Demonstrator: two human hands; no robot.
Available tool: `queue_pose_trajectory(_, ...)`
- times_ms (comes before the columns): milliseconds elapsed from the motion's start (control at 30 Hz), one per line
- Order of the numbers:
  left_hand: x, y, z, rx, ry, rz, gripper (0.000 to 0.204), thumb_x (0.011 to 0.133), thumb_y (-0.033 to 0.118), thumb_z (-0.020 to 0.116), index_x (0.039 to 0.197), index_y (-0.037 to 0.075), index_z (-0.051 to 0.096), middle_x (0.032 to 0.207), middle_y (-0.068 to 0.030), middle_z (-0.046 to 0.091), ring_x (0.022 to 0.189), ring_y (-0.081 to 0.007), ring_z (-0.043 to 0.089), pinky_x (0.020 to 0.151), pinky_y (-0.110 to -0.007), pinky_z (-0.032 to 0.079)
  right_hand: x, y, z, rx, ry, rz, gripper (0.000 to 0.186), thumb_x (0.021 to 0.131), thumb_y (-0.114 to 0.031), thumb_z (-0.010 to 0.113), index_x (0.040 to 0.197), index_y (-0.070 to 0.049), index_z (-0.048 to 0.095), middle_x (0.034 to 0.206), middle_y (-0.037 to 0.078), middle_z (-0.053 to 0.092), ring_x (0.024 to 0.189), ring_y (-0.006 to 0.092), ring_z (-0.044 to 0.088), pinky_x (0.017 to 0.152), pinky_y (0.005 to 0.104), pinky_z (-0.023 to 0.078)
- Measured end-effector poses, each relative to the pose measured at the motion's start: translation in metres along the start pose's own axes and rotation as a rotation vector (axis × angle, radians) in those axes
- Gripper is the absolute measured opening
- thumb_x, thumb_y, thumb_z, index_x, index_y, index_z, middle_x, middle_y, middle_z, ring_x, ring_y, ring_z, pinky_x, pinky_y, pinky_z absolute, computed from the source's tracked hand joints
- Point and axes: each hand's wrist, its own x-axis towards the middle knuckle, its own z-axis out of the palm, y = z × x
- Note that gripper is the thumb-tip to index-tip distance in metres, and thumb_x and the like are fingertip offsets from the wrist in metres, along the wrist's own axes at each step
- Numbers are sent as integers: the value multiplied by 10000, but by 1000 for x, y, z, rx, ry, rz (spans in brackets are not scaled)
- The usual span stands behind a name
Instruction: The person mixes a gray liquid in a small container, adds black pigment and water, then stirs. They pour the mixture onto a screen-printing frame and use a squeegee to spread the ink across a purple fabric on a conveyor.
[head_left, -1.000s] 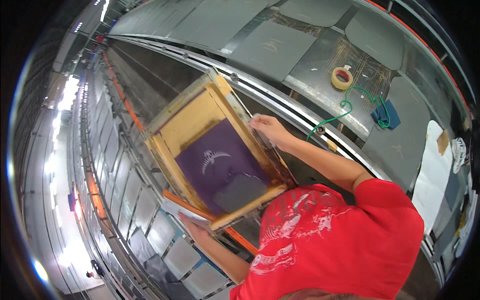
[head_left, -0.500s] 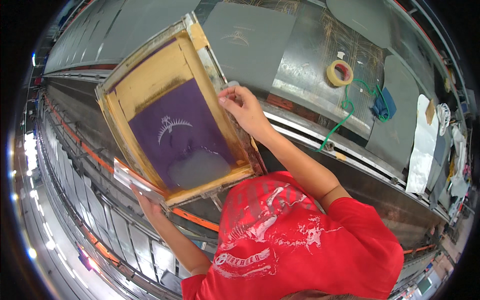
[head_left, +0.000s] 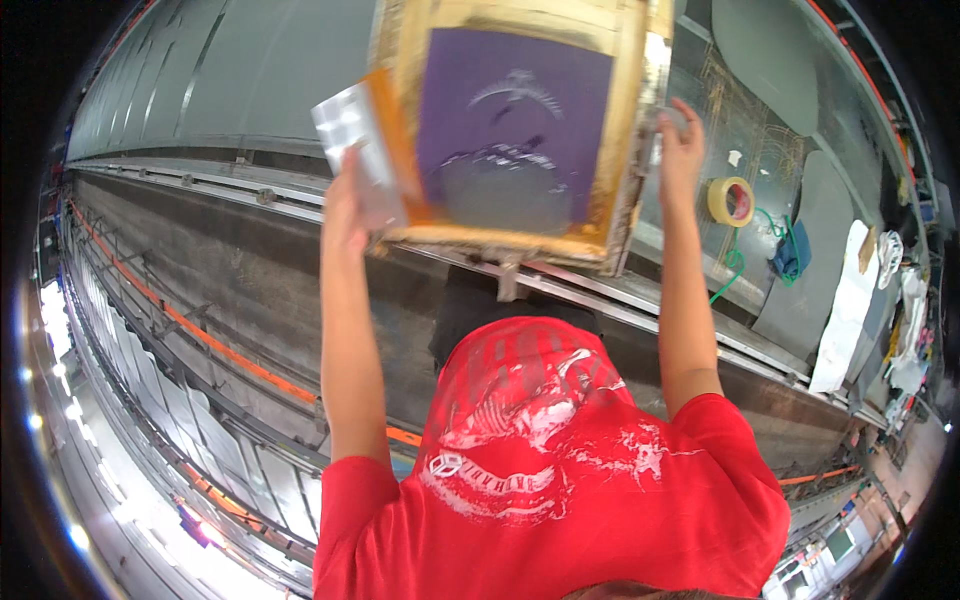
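Note:
A screen printing frame (head_left: 480, 240) is held up over the table edge. Its mesh is purple (head_left: 515, 115), with a pale curved design and a pool of grey ink (head_left: 505, 195) at the near end; yellowish tape lines the border. My left hand (head_left: 345, 215) is closed round the silver handle of a squeegee (head_left: 362, 140) with an orange blade, beside the frame's left side. Whether those fingers also bear on the frame is hidden. My right hand (head_left: 682, 155) grips the frame's right side, fingers bent at its edge.
Beyond the frame runs a long grey table (head_left: 260, 90) with a metal rail (head_left: 200, 180) along its near edge. To the right lie a tape roll (head_left: 731, 202), green cord (head_left: 733, 262), a blue pad (head_left: 790, 255) and a white sheet (head_left: 840, 310). An orange rail (head_left: 240, 355) runs behind me.
The frame has moved right and away from me over the table, and turned from tilted to nearly straight. Both arms have stretched forward with it, the squeegee still in my left hand.

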Motion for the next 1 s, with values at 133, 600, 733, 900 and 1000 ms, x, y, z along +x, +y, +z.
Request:
queue_pose_trajectory(133, 63, -18, 37, 261, -155, -128, 816, 890, 613, 704, 1256, -109, 596, 1169, -169, 685, 1063, -240, 670, 893, -366, 543, 26, 52, -22, -106, 222, 96, 405, 927, -165, 710, 1308, -58, 621, 818, 8, 635, 711, 65, 523, 664, 238, 427)
queue_pose_trajectory(600, 102, -11, 17, 360, -184, -192, 757, 922, 532, 702, 1364, -63, 545, 1312, -175, 626, 1175, -259, 628, 994, -387, 494, -2, 89, -3, -363, 339, 121, 317, 913, -263, 726, 1200, -128, 704, 624, -12, 465, 583, 100, 427, 563, 307, 377)
queue_pose_trajectory(733, 103, -1, 18, 381, -275, 47, 653, 904, 339, 762, 1373, -54, 533, 1275, -168, 642, 1137, -255, 645, 957, -374, 515, 2, 98, 16, -586, 365, 198, 388, 890, -361, 726, 1216, -155, 677, 740, 88, 635, 712, 235, 625, 711, 382, 490)
queue_pose_trajectory(900, 103, 4, 53, 1033, -401, 548, 500, 843, 122, 714, 1332, 85, 615, 1075, -163, 733, 980, -262, 717, 873, -387, 549, 6, 103, 38, -607, 337, 243, 424, 893, -408, 691, 1259, -202, 637, 926, 148, 743, 915, 352, 713, 828, 445, 530)
queue_pose_trajectory(1000, 101, -7, 74, 1502, -553, 669, 494, 798, 113, 704, 1284, 197, 671, 1013, -150, 741, 915, -326, 719, 821, -439, 564, 6, 100, 48, -610, 340, 263, 424, 899, -421, 669, 1263, -208, 627, 941, 138, 752, 928, 367, 713, 830, 466, 531)
